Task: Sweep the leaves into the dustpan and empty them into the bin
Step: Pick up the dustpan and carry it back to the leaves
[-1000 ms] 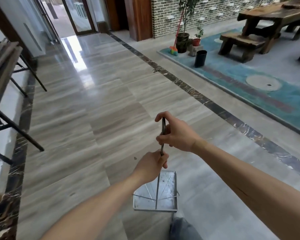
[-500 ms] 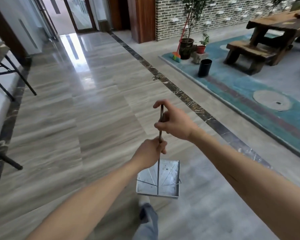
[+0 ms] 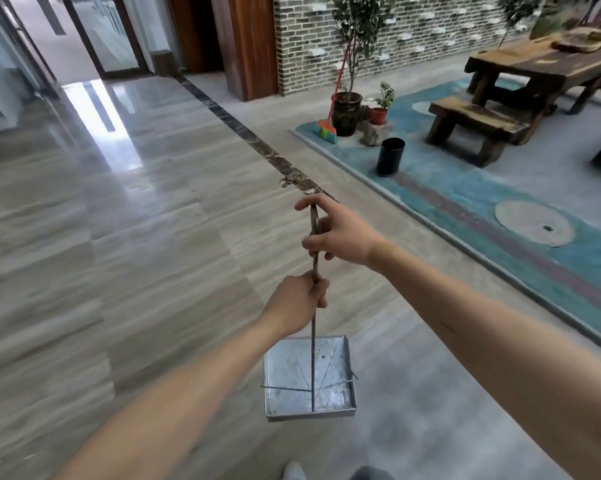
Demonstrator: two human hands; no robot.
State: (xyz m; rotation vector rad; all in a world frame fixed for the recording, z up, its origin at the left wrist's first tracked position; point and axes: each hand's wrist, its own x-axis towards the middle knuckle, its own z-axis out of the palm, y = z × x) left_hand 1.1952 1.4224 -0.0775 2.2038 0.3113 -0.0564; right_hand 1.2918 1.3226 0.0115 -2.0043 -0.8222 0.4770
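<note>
A polished, grey-streaked stone floor (image 3: pixel 126 237) runs through a wide hall toward glass doors, crossed by a dark marble strip (image 3: pixel 257 147) and bordered at right by a teal rug (image 3: pixel 465 202) before a grey brick wall (image 3: pixel 413 29). Above the floor, a person's two bare hands grip one thin metal handle (image 3: pixel 313 341): the right hand (image 3: pixel 340 233) is closed round its top, the left hand (image 3: pixel 297 303) clenched on it just below. One square metal dustpan (image 3: pixel 285 368) hangs from the handle. On the rug stand one black bin (image 3: pixel 390 156), one red-handled broom (image 3: pixel 328 124) leaning at a potted tree (image 3: pixel 351 64), and one small potted plant (image 3: pixel 382 102). Further right are one heavy wooden table (image 3: pixel 541 67) and one wooden bench (image 3: pixel 476 123).
</note>
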